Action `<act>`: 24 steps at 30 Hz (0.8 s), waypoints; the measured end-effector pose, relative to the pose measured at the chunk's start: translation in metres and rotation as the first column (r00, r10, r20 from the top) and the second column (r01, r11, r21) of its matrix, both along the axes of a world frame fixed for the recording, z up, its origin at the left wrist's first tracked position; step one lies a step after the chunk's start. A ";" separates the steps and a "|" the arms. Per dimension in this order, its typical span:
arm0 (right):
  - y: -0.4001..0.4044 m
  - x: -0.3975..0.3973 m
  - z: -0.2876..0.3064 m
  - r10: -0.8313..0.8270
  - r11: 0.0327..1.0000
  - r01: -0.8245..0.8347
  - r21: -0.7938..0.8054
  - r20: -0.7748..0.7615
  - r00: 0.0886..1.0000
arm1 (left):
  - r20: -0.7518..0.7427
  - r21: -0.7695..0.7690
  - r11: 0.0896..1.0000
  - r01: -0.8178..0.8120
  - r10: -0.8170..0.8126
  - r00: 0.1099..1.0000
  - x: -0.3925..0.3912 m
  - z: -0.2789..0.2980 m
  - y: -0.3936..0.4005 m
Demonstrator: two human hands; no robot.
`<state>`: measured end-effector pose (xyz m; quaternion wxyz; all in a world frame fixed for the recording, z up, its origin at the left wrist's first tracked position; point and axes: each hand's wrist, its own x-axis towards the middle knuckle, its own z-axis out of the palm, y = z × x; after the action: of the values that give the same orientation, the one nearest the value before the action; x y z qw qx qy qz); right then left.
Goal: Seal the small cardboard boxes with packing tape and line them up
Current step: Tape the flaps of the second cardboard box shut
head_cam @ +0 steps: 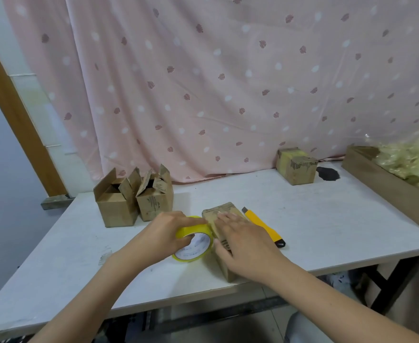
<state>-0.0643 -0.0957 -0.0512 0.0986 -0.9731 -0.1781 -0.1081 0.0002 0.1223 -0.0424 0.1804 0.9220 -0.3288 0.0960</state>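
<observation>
A small closed cardboard box (219,215) lies near the table's front edge. My right hand (246,246) rests flat on its top, fingers straight, thumb down its left side. My left hand (165,235) grips a yellow roll of packing tape (196,245) held against the box's left side. Two open boxes (115,206) (155,199) stand side by side at the back left with flaps up. A taped box (296,165) sits at the back right by the curtain.
A yellow utility knife (263,226) lies just right of the box under my hand. A wooden tray (386,186) holding crumpled clear plastic sits at the far right. A dark stain (328,174) marks the white table (327,224). A pink curtain hangs behind.
</observation>
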 end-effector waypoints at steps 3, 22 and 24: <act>-0.001 -0.002 0.001 0.008 0.998 -0.007 0.056 -0.012 1.000 | -0.024 0.014 1.000 0.008 -0.008 1.000 0.000 -0.001 -0.002; -0.006 0.013 0.006 0.044 0.996 -0.040 0.081 -0.054 0.998 | -0.010 0.042 0.999 -0.009 0.009 1.000 0.003 0.002 0.000; -0.007 0.012 0.005 0.029 0.997 -0.025 0.075 -0.056 0.998 | -0.010 0.090 0.996 0.004 -0.004 1.000 0.002 0.008 -0.001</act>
<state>-0.0528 -0.1030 -0.0458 0.1413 -0.9689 -0.1841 -0.0856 0.0017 0.1217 -0.0345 0.1405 0.9290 -0.3338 0.0762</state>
